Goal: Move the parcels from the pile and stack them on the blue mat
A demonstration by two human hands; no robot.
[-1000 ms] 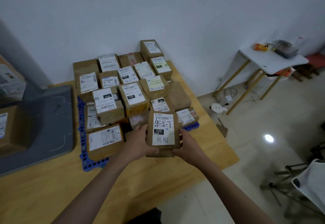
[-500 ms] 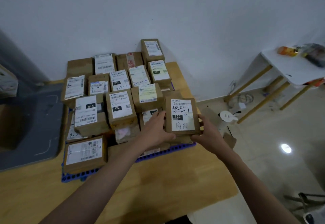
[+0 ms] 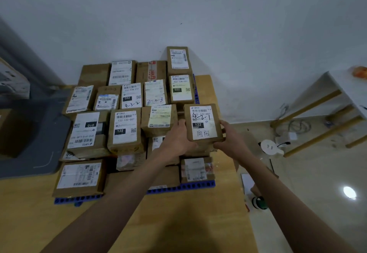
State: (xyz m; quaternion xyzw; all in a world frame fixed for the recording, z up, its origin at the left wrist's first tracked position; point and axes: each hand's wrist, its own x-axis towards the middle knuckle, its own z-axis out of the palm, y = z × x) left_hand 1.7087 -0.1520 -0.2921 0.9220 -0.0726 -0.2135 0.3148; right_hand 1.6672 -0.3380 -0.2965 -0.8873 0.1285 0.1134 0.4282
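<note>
A brown cardboard parcel (image 3: 202,122) with a white label marked 122 and handwriting sits between both my hands, above the right side of the stack. My left hand (image 3: 175,141) grips its left edge and my right hand (image 3: 231,138) grips its right edge. Several more labelled parcels (image 3: 125,127) stand packed in rows on the blue mat (image 3: 182,187), whose perforated front edge shows under them. The mat lies on a wooden table (image 3: 174,223) against the white wall.
A grey tray-like surface (image 3: 37,133) lies on the table's left. To the right, beyond the table edge, the tiled floor holds a white small table with wooden legs (image 3: 325,109), cables, a white round device (image 3: 269,146) and a roll of tape (image 3: 259,203).
Both hands carried the held parcel away from me and rightward, from the mat's front edge to the right side of the stack. The camera view shifted right along with it.
</note>
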